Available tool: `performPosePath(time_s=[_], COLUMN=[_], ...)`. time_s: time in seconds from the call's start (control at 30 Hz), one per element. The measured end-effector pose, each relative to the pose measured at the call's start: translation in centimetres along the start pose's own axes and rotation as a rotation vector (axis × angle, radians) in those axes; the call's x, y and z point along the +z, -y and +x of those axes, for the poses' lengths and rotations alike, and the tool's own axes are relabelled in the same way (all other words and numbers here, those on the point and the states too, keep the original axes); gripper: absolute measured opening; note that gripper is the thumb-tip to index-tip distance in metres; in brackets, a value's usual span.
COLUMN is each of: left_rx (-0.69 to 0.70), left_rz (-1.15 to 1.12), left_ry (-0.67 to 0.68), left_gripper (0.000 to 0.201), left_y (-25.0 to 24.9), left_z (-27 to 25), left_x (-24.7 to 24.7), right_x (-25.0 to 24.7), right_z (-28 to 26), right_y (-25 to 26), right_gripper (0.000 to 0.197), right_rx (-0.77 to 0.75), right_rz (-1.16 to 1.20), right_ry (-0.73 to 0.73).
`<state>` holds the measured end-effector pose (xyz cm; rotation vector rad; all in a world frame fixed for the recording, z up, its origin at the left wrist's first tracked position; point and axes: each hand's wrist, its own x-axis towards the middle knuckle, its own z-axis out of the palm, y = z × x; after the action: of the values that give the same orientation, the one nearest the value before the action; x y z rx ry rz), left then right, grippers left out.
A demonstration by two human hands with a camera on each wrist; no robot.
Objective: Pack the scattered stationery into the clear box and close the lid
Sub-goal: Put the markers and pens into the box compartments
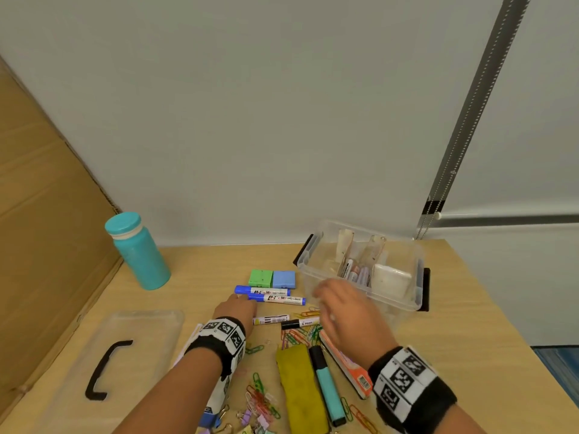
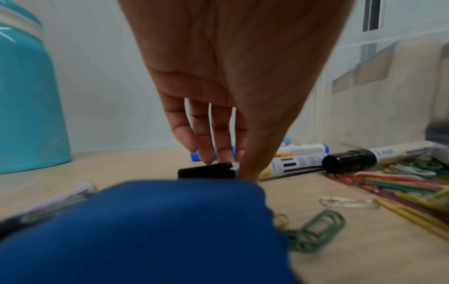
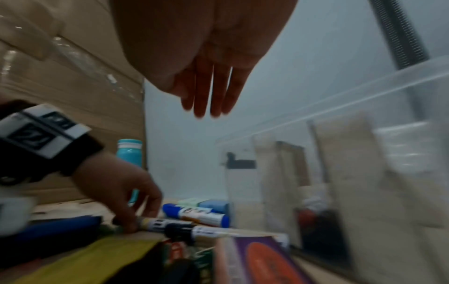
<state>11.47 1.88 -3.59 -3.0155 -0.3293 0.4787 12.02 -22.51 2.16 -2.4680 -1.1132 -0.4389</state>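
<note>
My left hand (image 1: 241,308) reaches down to the table and pinches the black-capped end of a white-and-yellow marker (image 1: 272,319) that lies flat. In the left wrist view the fingers and thumb close on the marker cap (image 2: 209,171). My right hand (image 1: 327,299) hovers open and blurred in front of the clear box (image 1: 404,303), holding nothing; its straight fingers (image 3: 209,103) show in the right wrist view. The box stands open at the back right with several markers and a white block inside. Its clear lid (image 1: 150,324) with a black handle lies at the left.
Two blue markers (image 1: 266,291), a green case (image 1: 261,277) and a blue case (image 1: 284,279) lie behind my left hand. A black-capped Pilot marker (image 1: 300,323), loose paper clips (image 1: 297,336), a yellow cloth (image 1: 299,386), a teal highlighter (image 1: 327,386) and an orange box (image 1: 347,368) lie nearer. A teal bottle (image 1: 138,252) stands back left.
</note>
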Motion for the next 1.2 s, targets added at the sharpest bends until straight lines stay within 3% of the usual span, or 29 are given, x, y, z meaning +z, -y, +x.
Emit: performPosePath(time_s=[0.07, 0.2, 0.3, 0.4, 0.53, 0.7, 0.8, 0.9, 0.97, 1.07, 1.2], left_rx=[0.015, 0.093, 0.131, 0.152, 0.164, 0.179, 0.156, 0.127, 0.113, 0.077, 0.044], left_rz=[0.02, -0.003, -0.049, -0.043, -0.009, 0.003, 0.01, 0.034, 0.055, 0.067, 0.039], left_ry=[-0.009, -0.176, -0.257, -0.226, -0.165, -0.139, -0.114, -0.091, -0.073, -0.018, 0.035], left_gripper=[0.025, 0.027, 0.032, 0.041, 0.041, 0.036, 0.032, 0.031, 0.029, 0.028, 0.028], left_y=[0.1, 0.5, 0.9, 0.9, 0.7, 0.6, 0.7, 0.5, 0.5, 0.5, 0.5], left_z=[0.1, 0.4, 1.1, 2.0, 3.1, 3.7, 3.7, 3.5, 3.2, 2.6, 1.6], left_x=[-0.3, -1.2, -1.6, -1.6, -1.0, -0.5, -0.2, -0.2, -0.1, 0.0, -0.4], right_x=[1.7, 5.2, 6.8, 7.5, 7.1, 2.9, -0.8, -3.5, -4.4, -4.5, -2.2], right_z=[0.8, 2.4, 3.2, 3.8, 3.7, 1.9, 1.4, 1.2, 1.5, 2.5, 4.2], right_y=[1.3, 1.7, 1.7, 2.1, 2.2, 3.0, 3.0, 1.4, -0.7, -3.5, -6.1], right_gripper=[0.025, 0.044, 0.046, 0.037, 0.033, 0.027, 0.026, 0.029, 0.027, 0.023, 0.029], right_rx=[-0.031, 0.142, 0.173, 0.133, 0.08, -0.008, 0.073, 0.106, 0.169, 0.283, 0.401], right_rz=[0.014, -0.059, -0.146, -0.25, -0.26, 0.012, 0.246, 0.254, 0.222, 0.114, -0.021], right_ry=[0.165, 0.55, 0.691, 0.741, 0.678, 0.322, 0.187, -0.162, -0.279, -0.207, 0.073])
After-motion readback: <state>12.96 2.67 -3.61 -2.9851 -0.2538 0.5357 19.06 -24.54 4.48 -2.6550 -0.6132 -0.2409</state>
